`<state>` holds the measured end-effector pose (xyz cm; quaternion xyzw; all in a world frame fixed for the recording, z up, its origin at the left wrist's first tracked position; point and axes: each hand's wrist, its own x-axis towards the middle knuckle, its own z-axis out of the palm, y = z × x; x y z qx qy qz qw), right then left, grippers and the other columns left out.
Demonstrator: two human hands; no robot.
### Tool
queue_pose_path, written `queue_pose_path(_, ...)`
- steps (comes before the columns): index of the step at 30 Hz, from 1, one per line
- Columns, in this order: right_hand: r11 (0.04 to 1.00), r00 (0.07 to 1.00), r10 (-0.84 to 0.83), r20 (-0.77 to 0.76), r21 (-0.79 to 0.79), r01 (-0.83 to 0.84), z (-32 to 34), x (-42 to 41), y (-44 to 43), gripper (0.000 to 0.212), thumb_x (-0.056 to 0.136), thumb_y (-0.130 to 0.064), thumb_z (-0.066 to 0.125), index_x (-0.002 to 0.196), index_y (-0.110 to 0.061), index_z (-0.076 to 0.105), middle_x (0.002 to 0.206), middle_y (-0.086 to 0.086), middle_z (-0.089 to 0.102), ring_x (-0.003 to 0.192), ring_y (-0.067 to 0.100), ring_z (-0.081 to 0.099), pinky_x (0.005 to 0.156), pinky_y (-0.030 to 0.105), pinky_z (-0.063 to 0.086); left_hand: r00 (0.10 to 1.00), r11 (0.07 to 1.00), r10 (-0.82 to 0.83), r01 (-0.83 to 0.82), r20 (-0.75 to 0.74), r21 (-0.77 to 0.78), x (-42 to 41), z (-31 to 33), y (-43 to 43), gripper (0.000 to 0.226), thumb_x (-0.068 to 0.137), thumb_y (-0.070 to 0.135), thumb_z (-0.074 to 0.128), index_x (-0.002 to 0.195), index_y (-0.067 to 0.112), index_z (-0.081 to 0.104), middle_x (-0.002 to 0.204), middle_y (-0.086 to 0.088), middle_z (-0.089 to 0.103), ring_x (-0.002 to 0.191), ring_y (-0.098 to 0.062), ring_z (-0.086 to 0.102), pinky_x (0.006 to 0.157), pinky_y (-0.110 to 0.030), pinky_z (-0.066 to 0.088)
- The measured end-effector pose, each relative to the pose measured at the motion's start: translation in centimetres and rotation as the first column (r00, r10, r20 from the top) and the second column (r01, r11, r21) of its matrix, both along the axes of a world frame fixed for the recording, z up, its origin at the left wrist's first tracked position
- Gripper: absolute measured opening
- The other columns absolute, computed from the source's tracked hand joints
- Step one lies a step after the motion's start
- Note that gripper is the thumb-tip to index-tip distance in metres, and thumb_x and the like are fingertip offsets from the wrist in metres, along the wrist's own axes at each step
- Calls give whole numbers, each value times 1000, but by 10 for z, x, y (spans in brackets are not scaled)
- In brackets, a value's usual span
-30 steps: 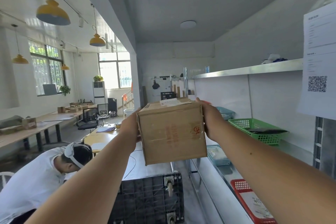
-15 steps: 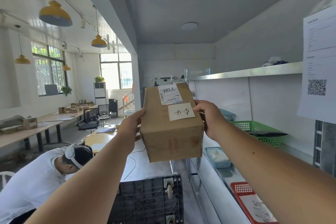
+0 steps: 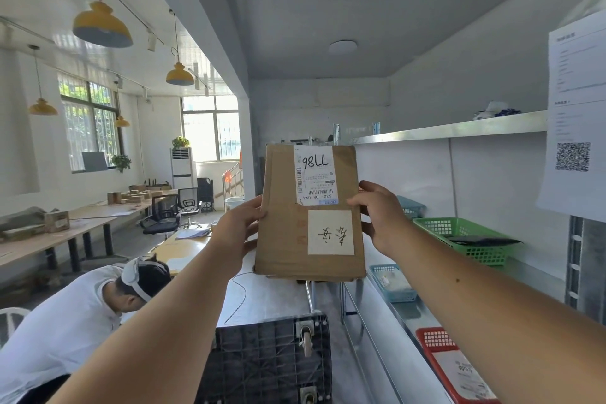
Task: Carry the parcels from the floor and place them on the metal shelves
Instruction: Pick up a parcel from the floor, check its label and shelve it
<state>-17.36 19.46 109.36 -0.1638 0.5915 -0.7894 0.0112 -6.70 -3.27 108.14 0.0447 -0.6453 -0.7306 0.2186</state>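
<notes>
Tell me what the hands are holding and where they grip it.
A cardboard parcel, held in the air: left hand on its left side edge, right hand on its right side edge.

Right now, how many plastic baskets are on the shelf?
4: a green basket by the wall, a blue basket in front, another blue one behind the right hand, a red basket nearest. The arm may hide more.

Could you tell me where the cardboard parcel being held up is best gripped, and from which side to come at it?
Grip the cardboard parcel on its two long side edges, coming in from left and right, as the left hand and right hand do. It is flat, its labelled face tipped toward the camera, so opposing side pressure probably holds it steadiest.
</notes>
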Motion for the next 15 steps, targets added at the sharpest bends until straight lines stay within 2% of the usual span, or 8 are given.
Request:
queue_pose_path(3, 1000, 1000, 5, -3, -16, -5, -2, -2, 0, 61, 85, 3, 62, 144, -11, 59, 106, 10, 79, 87, 21, 74, 60, 29, 56, 1000, 1000, -15, 15, 11, 6, -1, -5, -2, 56, 90, -4, 41, 112, 32, 78, 97, 9, 83, 103, -22, 70, 85, -36, 55)
queue_pose_path(6, 1000, 1000, 10, -3, -27, -10, -2, -2, -1, 55, 88, 6, 60, 139, -13, 62, 90, 3, 78, 77, 17, 73, 66, 31, 55, 1000, 999, -22, 21, 16, 25, -3, -9, -5, 68, 83, -5, 38, 127, 29, 76, 114, 4, 80, 104, -23, 69, 80, -35, 55)
queue_pose_path(10, 1000, 1000, 4, -5, -11, -5, -4, -3, -3, 57, 85, 4, 62, 140, -11, 62, 99, 7, 77, 87, 23, 73, 73, 34, 55, 999, 999, -28, 27, 19, 44, -2, -10, -4, 74, 78, -7, 36, 131, 28, 74, 113, 5, 80, 95, -21, 69, 75, -33, 55)
queue_pose_path(12, 1000, 1000, 3, -8, 0, -3, -5, -2, -2, 42, 86, 5, 61, 125, -9, 69, 102, 11, 78, 91, 27, 72, 74, 35, 56, 999, 998, -30, 29, 20, 58, 0, -10, -3, 74, 78, -8, 36, 129, 29, 74, 113, 5, 80, 93, -21, 69, 72, -32, 55)
queue_pose_path(14, 1000, 1000, 8, -7, 12, -8, -5, 1, 0, 27, 89, 7, 59, 103, -9, 75, 96, 12, 78, 84, 26, 72, 70, 32, 56, 999, 997, -32, 30, 30, 68, 1, -10, -1, 72, 79, -9, 36, 127, 31, 74, 111, 6, 81, 91, -21, 69, 70, -32, 55)
queue_pose_path(15, 1000, 1000, 5, -6, 14, -5, -5, 1, 1, 25, 89, 8, 58, 98, -8, 75, 94, 12, 78, 80, 24, 71, 67, 31, 55, 999, 997, -35, 32, 37, 71, 1, -10, 0, 72, 80, -9, 36, 126, 31, 75, 108, 7, 81, 90, -21, 68, 68, -32, 55)
